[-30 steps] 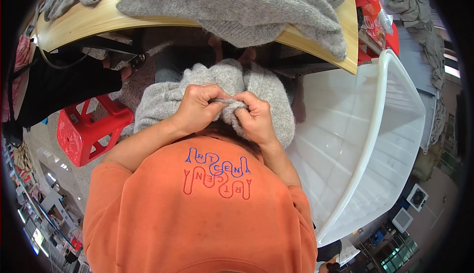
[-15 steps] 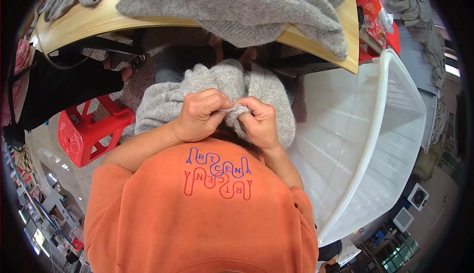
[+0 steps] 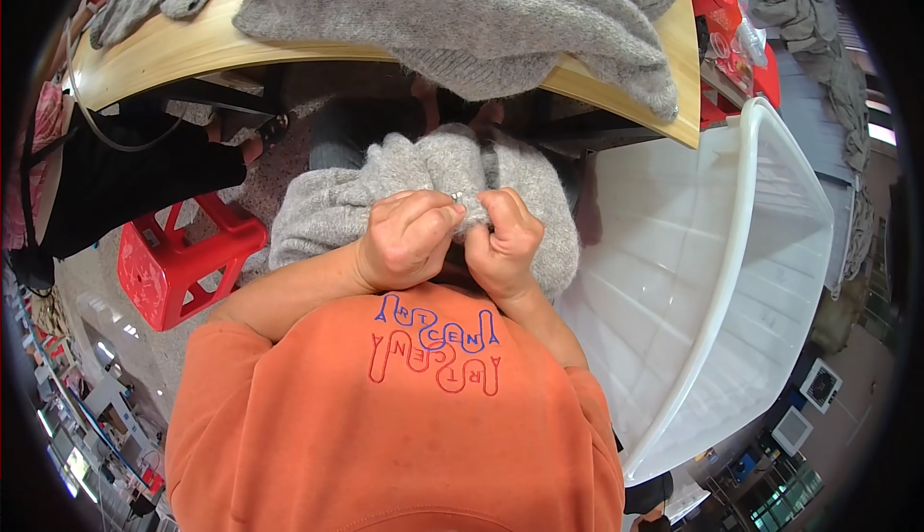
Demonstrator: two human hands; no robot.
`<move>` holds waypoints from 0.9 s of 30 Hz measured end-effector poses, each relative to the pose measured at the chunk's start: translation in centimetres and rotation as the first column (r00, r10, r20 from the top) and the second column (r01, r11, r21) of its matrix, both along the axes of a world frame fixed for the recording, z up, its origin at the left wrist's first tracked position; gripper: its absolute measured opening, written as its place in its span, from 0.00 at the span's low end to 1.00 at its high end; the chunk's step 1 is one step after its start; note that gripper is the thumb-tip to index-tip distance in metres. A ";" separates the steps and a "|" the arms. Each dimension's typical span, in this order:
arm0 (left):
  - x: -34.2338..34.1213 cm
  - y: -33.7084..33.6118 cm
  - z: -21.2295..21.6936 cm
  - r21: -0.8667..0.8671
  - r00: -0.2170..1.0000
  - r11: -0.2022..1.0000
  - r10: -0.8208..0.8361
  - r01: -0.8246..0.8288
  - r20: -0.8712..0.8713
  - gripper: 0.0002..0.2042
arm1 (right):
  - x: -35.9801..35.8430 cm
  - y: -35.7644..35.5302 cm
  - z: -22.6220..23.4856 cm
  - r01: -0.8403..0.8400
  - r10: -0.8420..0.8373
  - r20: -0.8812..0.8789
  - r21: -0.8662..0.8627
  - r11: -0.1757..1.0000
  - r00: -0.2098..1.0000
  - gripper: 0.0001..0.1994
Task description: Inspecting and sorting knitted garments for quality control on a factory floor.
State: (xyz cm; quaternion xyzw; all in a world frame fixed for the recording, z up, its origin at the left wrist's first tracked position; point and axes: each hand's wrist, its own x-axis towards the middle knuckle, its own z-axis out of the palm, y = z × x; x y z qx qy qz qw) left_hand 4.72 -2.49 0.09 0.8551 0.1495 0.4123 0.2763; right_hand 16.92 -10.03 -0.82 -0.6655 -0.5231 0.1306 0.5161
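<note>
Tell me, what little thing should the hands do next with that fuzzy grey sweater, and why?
Probably keep the pinch and ease the small shiny bit free. The left hand and right hand both grip one fold of the grey sweater bunched on the lap, with a tiny metallic piece showing between the fingertips. What that piece is cannot be told, so a gentle pull seems safest.

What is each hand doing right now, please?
Left hand: closed, pinching the grey knitted garment.
Right hand: closed, gripping the same garment beside the left hand.
</note>
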 end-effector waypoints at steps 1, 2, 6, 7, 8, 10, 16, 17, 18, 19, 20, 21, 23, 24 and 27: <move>-0.1 0.0 -0.1 -0.008 1.000 1.000 0.004 -0.004 -0.006 0.11 | 0.0 0.3 -0.3 0.011 -0.011 0.041 0.020 1.000 0.999 0.11; 0.0 0.1 -0.1 -0.009 1.000 1.000 0.004 -0.004 -0.007 0.11 | -0.1 0.4 -0.5 0.020 -0.023 0.082 0.040 0.999 0.996 0.11; 0.4 0.7 -0.2 -0.141 0.999 0.989 0.050 -0.048 0.004 0.09 | 0.1 0.4 0.2 0.013 -0.015 0.014 0.124 0.992 1.000 0.11; 0.5 0.9 -0.2 -0.265 0.998 0.963 0.048 -0.056 -0.035 0.09 | 0.2 0.3 0.6 0.009 -0.011 0.015 0.124 0.992 1.000 0.11; 0.6 0.9 -0.5 -0.360 0.998 0.931 0.047 -0.056 -0.035 0.08 | 0.4 0.2 1.0 -0.054 0.042 0.107 0.113 0.992 0.993 0.11; 0.3 1.2 -0.9 -0.351 0.993 0.933 0.050 -0.085 -0.108 0.07 | 1.2 -0.1 0.9 -0.114 0.094 0.199 0.095 0.989 0.975 0.11; -2.4 3.7 -2.1 -0.516 0.935 0.833 0.005 -0.201 -0.355 0.04 | 3.9 -1.5 -1.3 0.139 -0.142 -0.052 -0.046 0.989 0.989 0.11; -2.5 4.0 -2.4 -0.515 0.934 0.832 0.009 -0.205 -0.357 0.04 | 4.1 -1.8 -1.8 0.136 -0.138 -0.053 -0.046 0.990 0.989 0.11; -2.6 4.1 -2.9 -0.530 0.917 0.820 -0.015 -0.218 -0.399 0.04 | 4.3 -1.9 -2.3 0.195 -0.214 -0.238 -0.098 0.976 0.948 0.10; -2.7 4.3 -3.3 -0.542 0.897 0.807 -0.036 -0.233 -0.440 0.04 | 4.5 -2.1 -2.9 0.241 -0.286 -0.410 -0.160 0.957 0.866 0.09; -2.8 4.4 -3.6 -0.540 0.897 0.807 -0.032 -0.237 -0.441 0.04 | 4.8 -2.3 -3.8 0.245 -0.281 -0.422 -0.140 0.959 0.862 0.09; -2.8 4.5 -3.8 -0.671 0.922 0.707 -0.071 -0.223 -0.381 0.04 | 5.0 -2.6 -4.2 0.241 -0.278 -0.423 -0.138 0.961 0.863 0.09; -2.7 4.6 -3.9 -0.784 0.944 0.589 -0.101 -0.198 -0.313 0.04 | 5.2 -3.1 -4.3 0.184 -0.264 -0.407 -0.224 0.957 0.875 0.09; -2.5 4.8 -3.5 -0.940 0.986 0.336 -0.127 -0.059 -0.107 0.05 | 5.2 -3.1 -4.2 0.183 -0.262 -0.407 -0.224 0.957 0.875 0.09; -1.9 4.7 -1.6 -0.997 0.992 -0.029 -0.103 0.076 0.078 0.07 | 5.4 -3.2 -3.8 0.136 -0.246 -0.441 -0.267 0.954 0.863 0.08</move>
